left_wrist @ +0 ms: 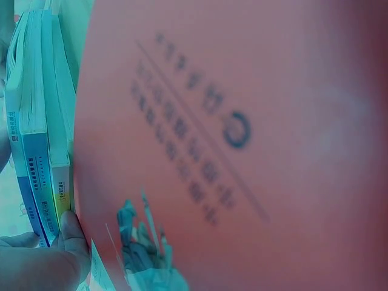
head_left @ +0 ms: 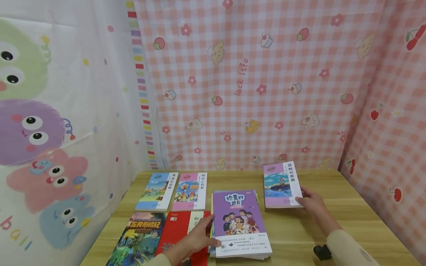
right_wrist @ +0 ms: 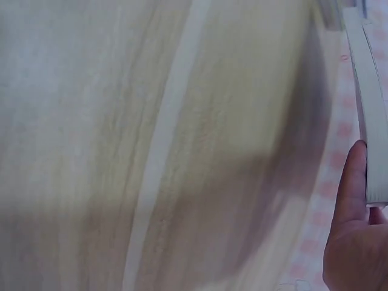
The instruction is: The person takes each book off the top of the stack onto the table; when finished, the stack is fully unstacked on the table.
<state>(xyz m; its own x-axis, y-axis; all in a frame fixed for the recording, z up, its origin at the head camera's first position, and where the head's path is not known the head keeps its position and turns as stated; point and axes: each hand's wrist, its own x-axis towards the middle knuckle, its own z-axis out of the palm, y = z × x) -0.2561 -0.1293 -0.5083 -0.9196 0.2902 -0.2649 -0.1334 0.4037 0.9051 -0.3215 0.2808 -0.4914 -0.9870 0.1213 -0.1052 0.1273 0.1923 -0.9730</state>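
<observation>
My right hand [head_left: 314,205] pinches a paperback [head_left: 277,184] with a pink-and-blue sea cover by its lower right corner, thumb on the cover. In the right wrist view, the page edges of this paperback [right_wrist: 370,121] show beside the fingers. My left hand [head_left: 196,238] grips the left edge of a stack of books, its thumb at the lower left of the top purple book [head_left: 237,221]. Several spines of the stack [left_wrist: 39,163] appear in the left wrist view, between the thumb and a finger. Beneath the left hand lies a red book [head_left: 176,229], partly covered.
Left of the stack, a blue paperback [head_left: 156,192] and a pink paperback [head_left: 189,192] lie in a back row. A jungle-cover book [head_left: 138,236] lies in front of them. A small black object [head_left: 322,252] is by the right sleeve. Patterned curtains [head_left: 249,111] surround the wooden table [head_left: 352,207].
</observation>
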